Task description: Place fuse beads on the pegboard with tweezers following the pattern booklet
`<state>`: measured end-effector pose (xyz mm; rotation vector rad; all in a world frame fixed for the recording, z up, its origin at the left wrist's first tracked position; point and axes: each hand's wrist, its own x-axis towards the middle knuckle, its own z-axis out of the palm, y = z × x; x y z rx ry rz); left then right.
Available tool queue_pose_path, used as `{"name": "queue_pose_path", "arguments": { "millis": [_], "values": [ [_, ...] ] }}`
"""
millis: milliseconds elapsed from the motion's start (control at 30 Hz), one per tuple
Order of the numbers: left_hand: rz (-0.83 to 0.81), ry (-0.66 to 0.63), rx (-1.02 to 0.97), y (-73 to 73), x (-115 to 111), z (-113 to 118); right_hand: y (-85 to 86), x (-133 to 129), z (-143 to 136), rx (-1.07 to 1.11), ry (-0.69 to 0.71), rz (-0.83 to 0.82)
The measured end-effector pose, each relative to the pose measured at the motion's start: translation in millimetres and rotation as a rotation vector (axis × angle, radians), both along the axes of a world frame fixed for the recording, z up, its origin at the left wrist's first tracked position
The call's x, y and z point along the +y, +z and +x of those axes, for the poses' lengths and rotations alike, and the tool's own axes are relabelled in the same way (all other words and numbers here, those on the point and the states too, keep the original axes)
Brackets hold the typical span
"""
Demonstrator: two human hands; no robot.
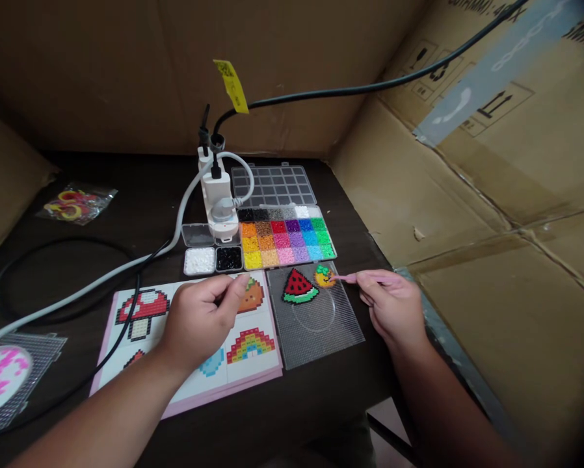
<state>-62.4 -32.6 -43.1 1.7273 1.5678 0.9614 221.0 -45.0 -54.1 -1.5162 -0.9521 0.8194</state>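
My right hand grips a pair of pink tweezers. Their tips reach the small orange bead fruit with a green top on the clear pegboard. Left of that fruit, on the same board, lies a bead watermelon slice in red, black, white and green. My left hand is closed, thumb against the curled fingers, above the pattern sheet; whether anything is inside cannot be made out. It partly covers the printed orange fruit beside the mushroom and rainbow pictures.
Behind the board stand a sorted bead box and small cases of white beads and black beads. A power strip trails cables leftward. Another pegboard and a plastic bag lie left. Cardboard walls surround the table.
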Motion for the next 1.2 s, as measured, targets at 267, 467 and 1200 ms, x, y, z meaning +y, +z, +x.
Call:
{"name": "queue_pose_path", "arguments": {
  "millis": [267,467,1200],
  "values": [
    [-0.017,-0.001,0.006,1.9,1.5,0.4,2.8,-0.9,-1.0,0.025,0.034,-0.001],
    [0.001,-0.001,-0.009,0.2,0.3,0.1,4.6,-0.8,-2.2,0.046,0.037,-0.008],
    [0.005,-0.019,-0.008,1.3,0.9,-0.3,-2.4,-3.4,0.3,-0.011,0.032,0.007]
  ]
}}
